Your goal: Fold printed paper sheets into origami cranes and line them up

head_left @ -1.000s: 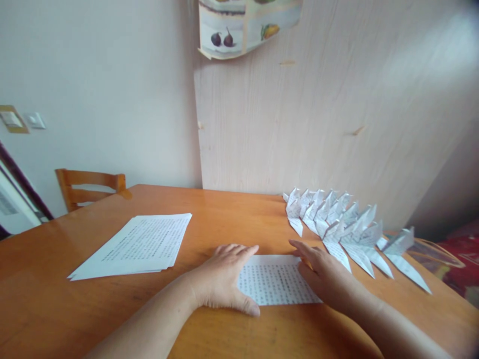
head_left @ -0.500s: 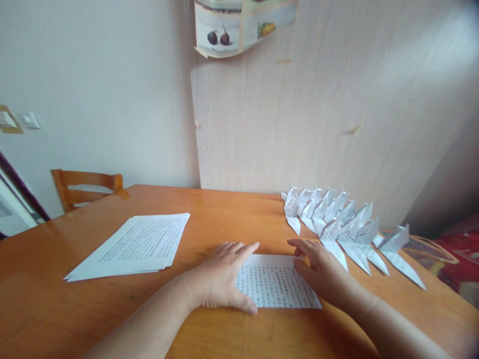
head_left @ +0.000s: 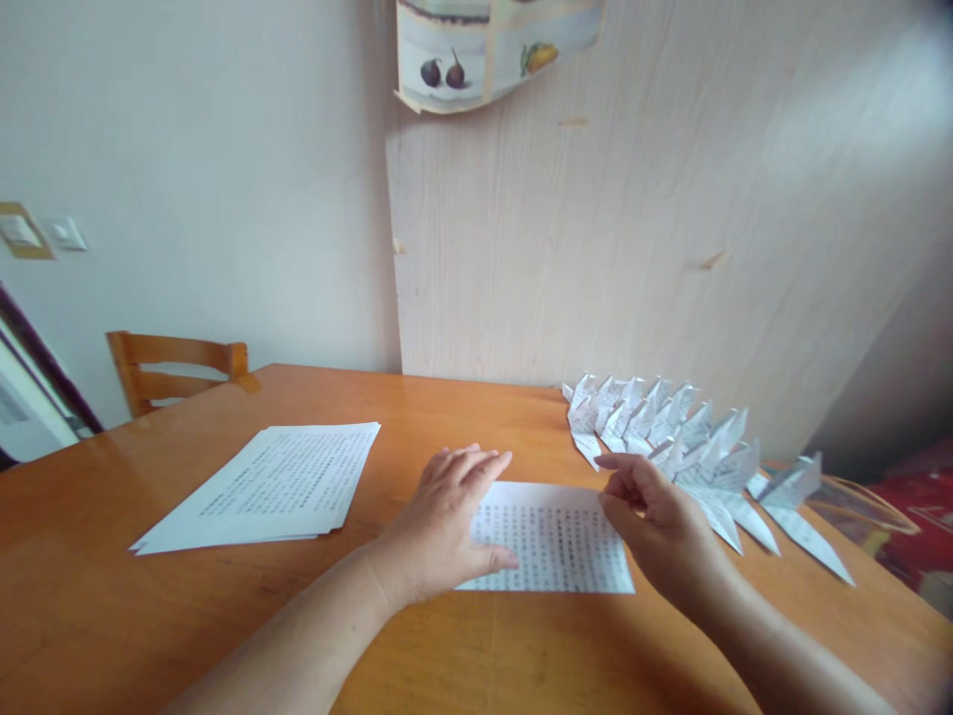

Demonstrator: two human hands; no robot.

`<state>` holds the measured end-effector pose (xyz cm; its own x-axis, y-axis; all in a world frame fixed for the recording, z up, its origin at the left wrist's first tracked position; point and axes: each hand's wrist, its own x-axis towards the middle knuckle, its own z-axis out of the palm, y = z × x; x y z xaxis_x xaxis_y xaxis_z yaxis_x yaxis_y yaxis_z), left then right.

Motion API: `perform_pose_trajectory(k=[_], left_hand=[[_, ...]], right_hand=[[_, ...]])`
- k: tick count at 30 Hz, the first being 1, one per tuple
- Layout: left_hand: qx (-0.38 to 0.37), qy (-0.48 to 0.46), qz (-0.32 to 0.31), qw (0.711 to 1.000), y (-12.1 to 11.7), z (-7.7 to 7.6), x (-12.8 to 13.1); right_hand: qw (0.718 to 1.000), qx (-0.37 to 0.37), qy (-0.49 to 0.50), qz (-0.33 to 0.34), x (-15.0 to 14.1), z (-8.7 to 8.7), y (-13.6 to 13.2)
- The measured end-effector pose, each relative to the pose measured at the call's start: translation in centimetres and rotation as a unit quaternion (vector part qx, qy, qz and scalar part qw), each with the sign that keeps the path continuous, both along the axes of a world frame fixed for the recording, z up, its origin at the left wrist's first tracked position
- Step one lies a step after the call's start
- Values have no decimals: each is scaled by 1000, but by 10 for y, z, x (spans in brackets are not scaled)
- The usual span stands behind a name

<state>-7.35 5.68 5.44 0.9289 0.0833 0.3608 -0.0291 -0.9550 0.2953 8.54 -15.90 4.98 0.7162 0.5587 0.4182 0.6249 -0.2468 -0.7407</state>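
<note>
A printed sheet of paper [head_left: 551, 541], wider than it is deep, lies on the wooden table in front of me. Over its left edge is my left hand [head_left: 451, 526], open, with the fingers spread and the thumb reaching across the print. My right hand [head_left: 662, 516] is at the sheet's far right corner. Its thumb is by that corner, the index finger stretches out apart from the thumb, and the other fingers curl. Whether either hand presses on the paper, I cannot tell.
Several folded paper pieces [head_left: 696, 427] stand in rows on the right. A stack of printed sheets [head_left: 275, 487] lies on the left of the table [head_left: 417, 645]. Beyond the table's left side is a wooden chair [head_left: 179, 353]. Something red [head_left: 912, 506] is past the right edge.
The sheet has slid a little away from me, and its left part shows more below my left thumb. Both hands moved slightly farther forward; my right hand has lifted somewhat and shifted right.
</note>
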Motion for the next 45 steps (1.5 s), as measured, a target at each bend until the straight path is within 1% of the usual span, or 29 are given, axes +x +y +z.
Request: perform_pose_trajectory(k=[4,8,12,15,18,21,24,27,30,32,35,37,40,45], left_hand=[[22,-68,23,997,3,-2,2],[32,-94,20,995,-1,0,0],[40,-103,9,994,-9,3,-2],[36,-102,1,994,-14,6,-4],[29,-94,-20,995,-17,8,-5],[38,-91,-31,995,-17,9,-5],[40,-113,-31,992,-17,9,-6],[29,-146,-45,988,-17,10,-7],[23,-190,-51,980,-18,10,-9],[23,-208,-45,977,-18,11,-9],[25,-206,-36,978,-16,9,-9],[23,-194,-40,980,-13,7,-7],[7,-173,-58,983,-6,3,-4],[-37,-125,-79,988,6,-3,1]], right_hand=[[999,28,-31,9,-8,4,-2],[996,41,-80,17,-22,7,-4],[992,30,-107,65,-38,9,-5],[988,29,-116,97,-46,7,-6],[989,35,-81,119,-51,5,-9],[992,35,11,122,-49,7,-13],[991,71,77,86,-40,13,-14],[991,89,94,15,-27,20,-11],[991,77,103,-33,-16,22,-8],[993,59,96,-43,-12,20,-7],[996,10,80,-44,-6,11,-7],[997,-22,73,-34,-3,5,-7],[997,-55,49,6,1,-2,-5],[994,-100,7,49,0,-1,-3]])
